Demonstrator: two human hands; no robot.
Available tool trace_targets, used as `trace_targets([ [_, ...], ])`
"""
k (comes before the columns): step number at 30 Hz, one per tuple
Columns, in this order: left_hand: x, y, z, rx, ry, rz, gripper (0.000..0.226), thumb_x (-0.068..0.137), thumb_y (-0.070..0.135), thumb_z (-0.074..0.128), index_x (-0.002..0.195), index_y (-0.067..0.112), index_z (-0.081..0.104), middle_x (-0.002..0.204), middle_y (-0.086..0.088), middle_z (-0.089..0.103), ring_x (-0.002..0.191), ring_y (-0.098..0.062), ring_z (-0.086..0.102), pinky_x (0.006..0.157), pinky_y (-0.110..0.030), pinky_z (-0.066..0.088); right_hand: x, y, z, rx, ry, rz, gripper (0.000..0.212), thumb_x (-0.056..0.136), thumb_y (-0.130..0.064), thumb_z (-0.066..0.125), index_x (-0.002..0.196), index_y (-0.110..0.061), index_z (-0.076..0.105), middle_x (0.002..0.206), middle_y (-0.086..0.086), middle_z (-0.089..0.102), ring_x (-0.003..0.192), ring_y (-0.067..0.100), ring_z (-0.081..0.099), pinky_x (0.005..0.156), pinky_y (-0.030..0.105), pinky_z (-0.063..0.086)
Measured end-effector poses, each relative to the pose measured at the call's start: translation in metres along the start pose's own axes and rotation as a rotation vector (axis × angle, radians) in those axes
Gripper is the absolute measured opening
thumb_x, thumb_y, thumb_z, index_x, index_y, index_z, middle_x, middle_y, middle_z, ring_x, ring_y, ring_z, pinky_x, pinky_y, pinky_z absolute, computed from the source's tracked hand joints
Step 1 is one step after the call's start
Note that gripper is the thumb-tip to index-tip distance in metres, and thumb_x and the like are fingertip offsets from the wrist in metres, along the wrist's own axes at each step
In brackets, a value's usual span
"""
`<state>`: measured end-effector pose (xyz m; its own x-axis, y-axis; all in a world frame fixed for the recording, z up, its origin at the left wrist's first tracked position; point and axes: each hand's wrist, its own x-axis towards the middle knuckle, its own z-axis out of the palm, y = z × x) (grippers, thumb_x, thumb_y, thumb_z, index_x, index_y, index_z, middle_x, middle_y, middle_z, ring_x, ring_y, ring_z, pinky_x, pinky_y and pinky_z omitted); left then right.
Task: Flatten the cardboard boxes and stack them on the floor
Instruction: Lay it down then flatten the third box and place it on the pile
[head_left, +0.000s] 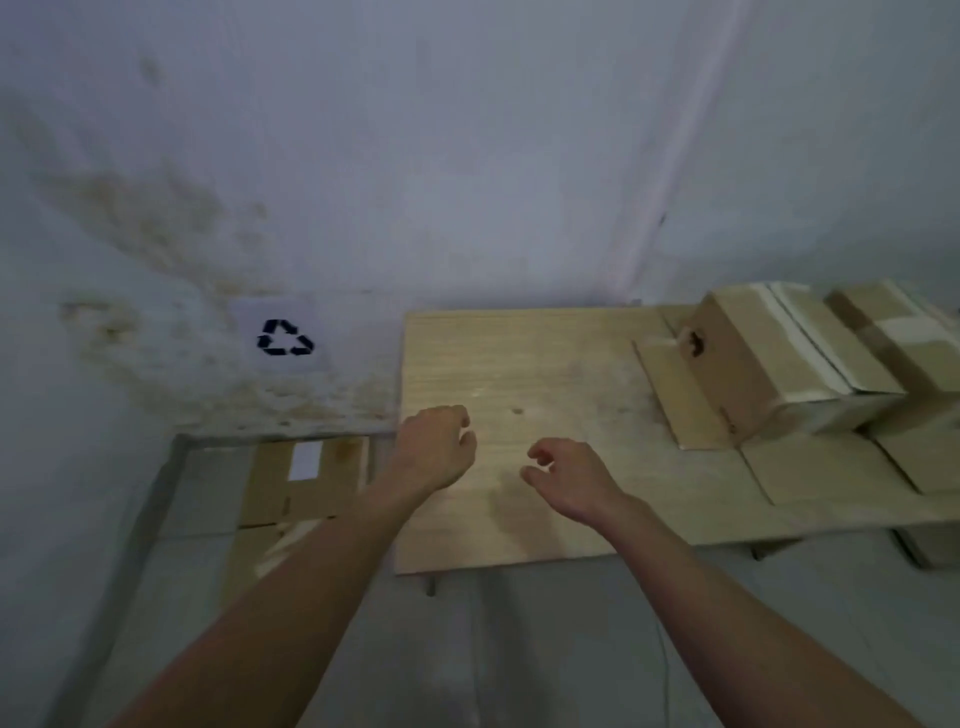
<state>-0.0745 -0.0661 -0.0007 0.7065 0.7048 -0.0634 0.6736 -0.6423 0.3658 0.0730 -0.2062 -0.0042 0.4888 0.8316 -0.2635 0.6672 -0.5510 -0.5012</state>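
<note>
Two brown cardboard boxes stand unflattened at about two o'clock, on the far right part of the counter (519, 374). The nearer box (769, 358) is tilted, with a dark hand-hole in its left end, pale tape along its top and a loose flap (675, 400) lying flat on the counter to its left. The second box (893, 338) sits just beside it on the right, crossed by darker and paler tape bands, and is cut off by the frame edge. Below these, at three o'clock, further flat cardboard panels (826, 467) rest on the counter.

At nine o'clock, down on the floor (545, 649) against the wall, lies a flattened cardboard sheet (306, 483) with a white label on it; the left forearm partly covers its lower half.

Both hands hover above the counter's near left part, holding nothing. The left hand (434, 449) has its fingers loosely curled inward. The right hand (571, 478) has its fingers bent and slightly apart, thumb and forefinger not meeting.

The counter is a pale wooden board, scuffed in places, with thin legs visible under its near edge. The floor is grey. The wall (363, 156) is whitish with yellow-brown stains toward ten o'clock, and a white sign bearing a black recycling symbol (285, 338) is stuck on it above the flattened sheet. A pale vertical strip runs up the wall at one o'clock.
</note>
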Motion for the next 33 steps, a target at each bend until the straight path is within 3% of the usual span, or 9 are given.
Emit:
trace_targets([
  [5,0.03,0.091,0.041,-0.096,-0.015,0.014,0.034,0.095,0.033,0.05,0.122,0.017,0.063,0.128,-0.005,0.063,0.117,-0.026,0.057,0.094,-0.033,0.046,0.008,0.082,-0.067,0.002,0.057,0.04,0.038,0.09,-0.034,0.066,0.123,-0.015,0.067,0.121,0.005,0.068,0.107,0.021,0.064,0.091,0.03,0.049],
  [12,0.107,0.174,0.08,-0.141,-0.068,0.038,0.033,0.096,0.035,0.049,0.121,0.019,0.062,0.128,-0.002,0.062,0.118,-0.023,0.056,0.096,-0.031,0.046,0.04,0.184,-0.136,-0.008,0.108,0.108,0.037,0.092,-0.033,0.064,0.124,-0.014,0.066,0.124,0.002,0.066,0.111,0.02,0.061,0.086,0.024,0.042],
  [17,0.169,0.226,0.105,-0.278,-0.118,0.022,0.034,0.097,0.035,0.05,0.124,0.017,0.061,0.13,-0.002,0.061,0.118,-0.022,0.056,0.095,-0.032,0.046,0.059,0.238,-0.167,0.029,0.198,0.093,0.036,0.091,-0.022,0.066,0.125,-0.011,0.065,0.127,0.006,0.065,0.119,0.023,0.057,0.098,0.026,0.04],
  [21,0.198,0.27,0.129,-0.332,-0.165,0.044,0.038,0.097,0.033,0.051,0.131,0.017,0.054,0.139,-0.003,0.052,0.124,-0.023,0.05,0.097,-0.032,0.041,0.071,0.281,-0.194,0.038,0.395,0.033,0.034,0.093,-0.016,0.062,0.126,-0.007,0.063,0.124,0.013,0.063,0.117,0.031,0.054,0.095,0.028,0.04],
  [26,0.219,0.318,0.143,-0.362,-0.215,0.017,0.044,0.097,0.029,0.051,0.139,0.016,0.047,0.147,-0.004,0.039,0.125,-0.021,0.049,0.101,-0.033,0.042,0.097,0.34,-0.226,0.061,0.594,0.059,0.03,0.099,-0.02,0.056,0.126,-0.01,0.062,0.135,0.01,0.056,0.129,0.026,0.045,0.105,0.031,0.035],
  [29,0.231,0.354,0.155,-0.393,-0.225,-0.004,0.048,0.096,0.028,0.052,0.142,0.018,0.041,0.149,-0.003,0.034,0.127,-0.022,0.046,0.1,-0.033,0.04,0.119,0.384,-0.254,0.019,0.549,0.227,0.044,0.093,-0.024,0.063,0.135,-0.013,0.055,0.149,0.014,0.041,0.139,0.032,0.032,0.112,0.045,0.032],
  [33,0.258,0.412,0.174,-0.457,-0.216,-0.063,0.057,0.093,0.026,0.053,0.146,0.029,0.031,0.157,-0.001,0.018,0.127,-0.029,0.048,0.098,-0.038,0.045,0.148,0.438,-0.293,-0.082,0.269,0.412,0.092,0.077,-0.054,0.076,0.151,-0.025,0.03,0.162,0.016,0.013,0.148,0.037,0.011,0.117,0.051,0.02],
])
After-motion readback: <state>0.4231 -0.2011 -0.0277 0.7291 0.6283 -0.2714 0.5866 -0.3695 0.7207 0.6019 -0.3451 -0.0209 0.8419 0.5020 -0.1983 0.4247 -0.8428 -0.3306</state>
